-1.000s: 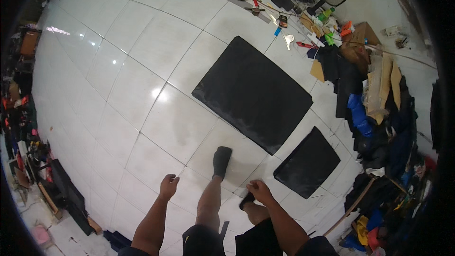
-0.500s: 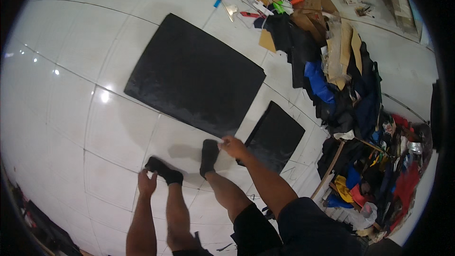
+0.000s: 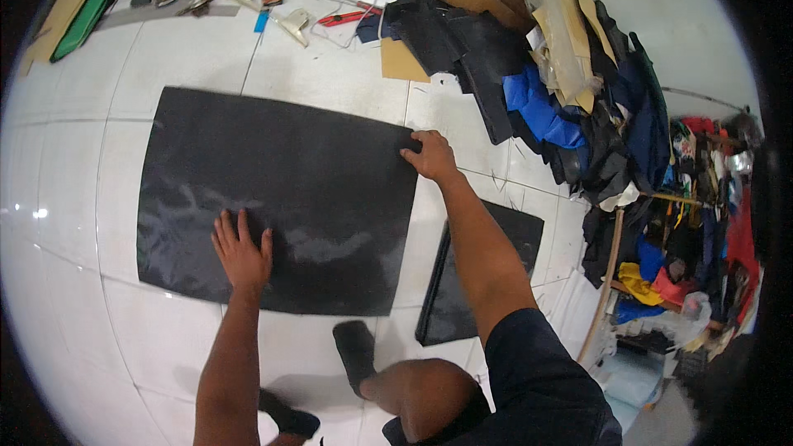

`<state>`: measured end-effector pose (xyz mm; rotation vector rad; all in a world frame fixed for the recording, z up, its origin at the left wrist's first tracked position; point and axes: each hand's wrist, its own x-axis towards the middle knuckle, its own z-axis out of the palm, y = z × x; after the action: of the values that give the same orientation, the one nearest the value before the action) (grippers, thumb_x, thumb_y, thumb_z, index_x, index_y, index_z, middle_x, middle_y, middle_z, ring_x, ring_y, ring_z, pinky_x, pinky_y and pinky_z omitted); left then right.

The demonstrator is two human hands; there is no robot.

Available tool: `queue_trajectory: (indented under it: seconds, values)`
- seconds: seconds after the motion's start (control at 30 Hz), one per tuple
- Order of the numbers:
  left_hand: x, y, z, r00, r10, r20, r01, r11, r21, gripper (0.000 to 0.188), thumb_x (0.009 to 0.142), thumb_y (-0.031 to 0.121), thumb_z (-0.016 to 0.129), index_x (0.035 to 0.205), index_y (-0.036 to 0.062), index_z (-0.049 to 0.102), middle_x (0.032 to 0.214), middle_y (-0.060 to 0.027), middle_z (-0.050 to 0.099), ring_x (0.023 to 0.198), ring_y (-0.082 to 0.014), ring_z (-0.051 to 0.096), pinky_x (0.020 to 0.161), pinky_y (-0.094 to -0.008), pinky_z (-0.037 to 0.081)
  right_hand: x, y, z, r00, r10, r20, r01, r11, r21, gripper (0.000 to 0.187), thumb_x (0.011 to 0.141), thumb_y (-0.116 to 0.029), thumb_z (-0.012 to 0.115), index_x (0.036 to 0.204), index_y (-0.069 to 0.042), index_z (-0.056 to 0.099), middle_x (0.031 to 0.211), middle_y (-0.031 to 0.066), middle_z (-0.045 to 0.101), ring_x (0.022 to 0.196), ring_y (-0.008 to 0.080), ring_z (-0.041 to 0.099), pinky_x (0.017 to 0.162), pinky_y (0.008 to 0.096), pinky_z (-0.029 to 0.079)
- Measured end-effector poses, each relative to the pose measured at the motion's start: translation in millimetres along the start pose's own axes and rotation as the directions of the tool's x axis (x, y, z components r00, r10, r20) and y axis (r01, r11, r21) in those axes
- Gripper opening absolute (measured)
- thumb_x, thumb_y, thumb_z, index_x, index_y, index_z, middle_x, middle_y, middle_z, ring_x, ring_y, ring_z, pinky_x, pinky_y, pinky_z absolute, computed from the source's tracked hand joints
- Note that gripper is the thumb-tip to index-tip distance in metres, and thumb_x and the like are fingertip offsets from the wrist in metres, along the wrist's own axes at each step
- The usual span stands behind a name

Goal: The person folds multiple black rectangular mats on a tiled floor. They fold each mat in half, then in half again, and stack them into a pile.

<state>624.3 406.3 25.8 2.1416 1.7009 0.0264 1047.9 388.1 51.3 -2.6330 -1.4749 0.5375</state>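
Head: hands reached black sheet.

Smaller black sheet partly hidden behind right forearm.

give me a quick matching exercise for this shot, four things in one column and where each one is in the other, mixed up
Things:
1. left hand
2. right hand
3. smaller black sheet
4. blue cloth

Places:
a. in the heap of fabric at the right
b. flat on the large black sheet
c. on the tiled floor, partly under the right forearm
d. on the large sheet's far right corner

Pairs: 1-b, 2-d, 3-c, 4-a
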Motion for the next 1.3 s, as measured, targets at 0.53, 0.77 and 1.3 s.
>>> queue_trajectory:
  seconds: [0.53,0.77,1.3]
  values:
    - [-4.7,-4.4,38.1,0.985,0.045,-0.165,-0.027,0.993,0.111,0.070,0.096,0.046,0.046,0.149,0.0025,0.033,0.157,-0.0267,0.023,0.148,-0.0454,0.016,0.119,-0.0603,0.009,-31.3,32.1,31.1,0.992,0.118,0.048,-0.116,0.682,0.722,0.089,0.074,-0.043,0.084,0.142,-0.002,0.045,0.129,0.0283,0.058,0.116,0.0371,0.061,0.099,0.0435,0.048]
    - [-3.7,-9.2,48.0,0.990,0.013,-0.142,0.010,0.987,0.162,0.072,0.096,0.049,0.045,0.151,0.0047,0.032,0.158,-0.0255,0.021,0.149,-0.0431,0.013,0.119,-0.0589,0.008,-11.9,35.1,57.9,0.938,0.346,-0.020,-0.268,0.759,0.593,0.077,0.075,-0.044,0.082,0.132,0.001,0.055,0.117,0.0237,0.062,0.108,0.0357,0.062,0.092,0.0437,0.050]
    - [-3.4,-10.8,53.1,0.977,0.068,-0.201,-0.020,0.972,0.235,0.068,0.098,0.050,0.041,0.150,0.0071,0.035,0.156,-0.0239,0.027,0.147,-0.0446,0.020,0.118,-0.0600,0.012,-72.1,-29.2,85.3,0.754,0.083,-0.651,0.171,0.933,0.317,0.034,0.078,-0.002,0.066,0.111,-0.003,0.062,0.115,0.0188,0.062,0.108,0.0402,0.057,0.094,0.0486,0.044]
